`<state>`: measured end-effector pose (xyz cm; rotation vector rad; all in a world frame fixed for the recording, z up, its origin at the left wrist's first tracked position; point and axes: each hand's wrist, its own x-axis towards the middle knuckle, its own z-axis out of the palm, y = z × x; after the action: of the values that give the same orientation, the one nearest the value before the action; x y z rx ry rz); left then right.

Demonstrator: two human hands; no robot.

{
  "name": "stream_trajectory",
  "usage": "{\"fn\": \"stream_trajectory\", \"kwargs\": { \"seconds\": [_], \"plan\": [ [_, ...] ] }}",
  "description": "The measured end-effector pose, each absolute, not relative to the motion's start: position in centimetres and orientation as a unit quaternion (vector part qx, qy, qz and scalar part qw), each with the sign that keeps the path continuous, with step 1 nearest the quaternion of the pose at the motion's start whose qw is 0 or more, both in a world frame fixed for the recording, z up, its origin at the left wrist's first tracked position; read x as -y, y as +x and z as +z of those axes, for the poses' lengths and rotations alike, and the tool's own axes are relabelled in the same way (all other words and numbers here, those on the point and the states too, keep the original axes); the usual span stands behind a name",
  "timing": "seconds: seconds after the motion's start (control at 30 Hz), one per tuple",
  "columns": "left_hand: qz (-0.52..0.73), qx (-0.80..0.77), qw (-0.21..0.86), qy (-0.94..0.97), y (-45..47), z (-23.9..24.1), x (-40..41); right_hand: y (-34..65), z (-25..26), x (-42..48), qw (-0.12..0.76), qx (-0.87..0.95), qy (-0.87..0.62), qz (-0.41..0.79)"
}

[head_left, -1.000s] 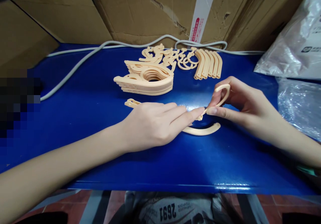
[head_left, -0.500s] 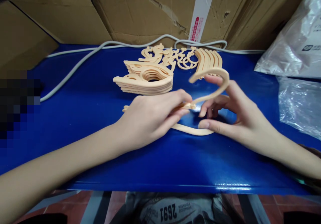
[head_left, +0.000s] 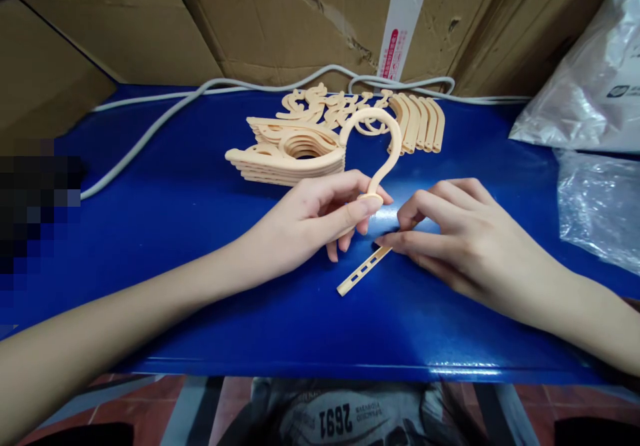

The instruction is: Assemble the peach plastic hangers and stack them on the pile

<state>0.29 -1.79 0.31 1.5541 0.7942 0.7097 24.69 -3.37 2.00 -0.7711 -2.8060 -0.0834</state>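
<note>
My left hand [head_left: 320, 213] pinches the base of a beige plastic hanger hook [head_left: 395, 141] between thumb and fingers. The hook stands upright, its curve rising above the hand; whatever joins it below is mostly hidden by the fingers. My right hand [head_left: 453, 239] is closed on the far end of a beige slotted hanger arm [head_left: 349, 286], which slants down to the left just above or on the blue table [head_left: 240, 329]. Its gripped end is covered by the fingers. The two hands are apart.
Behind my left hand sits a stack of beige hanger parts [head_left: 295, 173]. Loose hooks [head_left: 313, 106] and a row of curved arms [head_left: 417, 123] lie farther back. A grey cable [head_left: 160, 126] runs along cardboard boxes [head_left: 280, 26]. Plastic bags [head_left: 575, 99] are at right.
The hook has swung upright and left, and my left hand now grips its base. My right hand has turned palm down and taken hold of the hanger arm.
</note>
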Motion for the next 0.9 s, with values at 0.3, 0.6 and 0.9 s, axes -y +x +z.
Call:
{"fn": "stream_trajectory", "kwargs": {
  "seconds": [0.3, 0.6, 0.9],
  "plan": [
    [0.309, -0.339, 0.616, 0.641, 0.2, 1.2, 1.9, 24.8, 0.6, 2.7, 0.143, 0.955, -0.259, -0.011],
    [0.311, -0.338, 0.603, 0.652, 0.2, 0.6, 1.7, 24.7, 1.4, 3.2, 0.114, 0.958, -0.253, 0.079],
    [0.325, -0.351, 0.571, 0.667, 0.4, 0.9, 1.7, 24.4, 1.2, 3.3, 0.113, 0.961, -0.245, 0.056]
  ]
}}
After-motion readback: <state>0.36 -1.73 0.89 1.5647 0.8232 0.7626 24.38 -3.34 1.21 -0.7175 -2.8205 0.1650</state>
